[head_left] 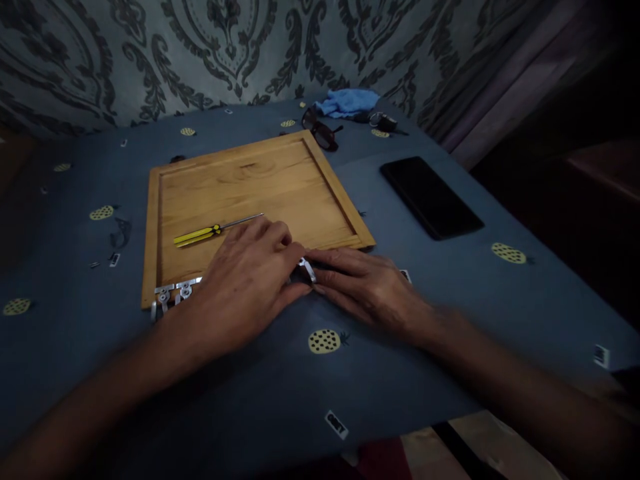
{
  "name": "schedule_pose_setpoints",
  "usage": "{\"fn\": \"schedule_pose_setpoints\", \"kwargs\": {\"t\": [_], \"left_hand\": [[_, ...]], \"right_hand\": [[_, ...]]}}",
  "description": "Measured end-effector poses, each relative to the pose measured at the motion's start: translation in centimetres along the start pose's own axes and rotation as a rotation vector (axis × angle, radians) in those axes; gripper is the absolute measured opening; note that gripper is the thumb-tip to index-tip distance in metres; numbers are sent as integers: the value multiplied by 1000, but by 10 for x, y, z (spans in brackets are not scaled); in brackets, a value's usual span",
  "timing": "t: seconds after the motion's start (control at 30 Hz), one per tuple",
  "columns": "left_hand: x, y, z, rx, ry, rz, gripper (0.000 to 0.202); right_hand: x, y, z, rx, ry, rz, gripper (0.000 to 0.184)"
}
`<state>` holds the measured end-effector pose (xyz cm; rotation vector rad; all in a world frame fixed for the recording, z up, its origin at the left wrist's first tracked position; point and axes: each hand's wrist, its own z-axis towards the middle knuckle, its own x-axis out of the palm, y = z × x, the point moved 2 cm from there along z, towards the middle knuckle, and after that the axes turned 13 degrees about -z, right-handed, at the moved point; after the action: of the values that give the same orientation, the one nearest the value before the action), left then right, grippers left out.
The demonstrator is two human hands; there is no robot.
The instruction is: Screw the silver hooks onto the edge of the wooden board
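Observation:
At the near edge of a framed wooden panel, both hands meet around a small shiny metal hinge. My left hand reaches across the panel's front rim, its fingers curled and its thumb against the hinge. From the other side, my right hand pinches the same hinge with its fingertips. Much of the hinge is hidden by the fingers. A yellow-handled screwdriver lies on the panel, its shaft partly behind my left hand. More metal hinges sit at the panel's near left corner, partly covered by my left forearm.
To the right lies a black phone. Behind the panel are sunglasses, a blue cloth and dark keys. A small clear plastic piece rests on the blue tablecloth at left. A patterned curtain hangs behind.

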<state>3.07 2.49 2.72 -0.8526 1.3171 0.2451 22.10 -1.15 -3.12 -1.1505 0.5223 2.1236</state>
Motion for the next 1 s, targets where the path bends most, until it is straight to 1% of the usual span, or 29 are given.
{"fn": "schedule_pose_setpoints", "kwargs": {"t": [0.17,0.27,0.43,0.57,0.7,0.87,1.0], "left_hand": [[-4,2,0,-21,-8,18,27],[-4,1,0,-56,-20,19,28],[10,0,-1,-137,-35,-39,40],[21,2,-3,-124,-82,-96,52],[24,5,-3,-123,-117,-115,64],[25,6,-1,-147,-141,-131,68],[26,7,1,-157,-147,-148,67]], "right_hand": [[0,0,0,10,-16,-7,22],[1,-1,-1,11,-10,-5,22],[1,-1,-1,-7,10,0,23],[1,-1,-1,-13,3,18,23],[1,-1,-1,-17,19,29,22],[0,-1,-2,-9,33,26,22],[0,-1,-2,-6,42,22,22]]}}
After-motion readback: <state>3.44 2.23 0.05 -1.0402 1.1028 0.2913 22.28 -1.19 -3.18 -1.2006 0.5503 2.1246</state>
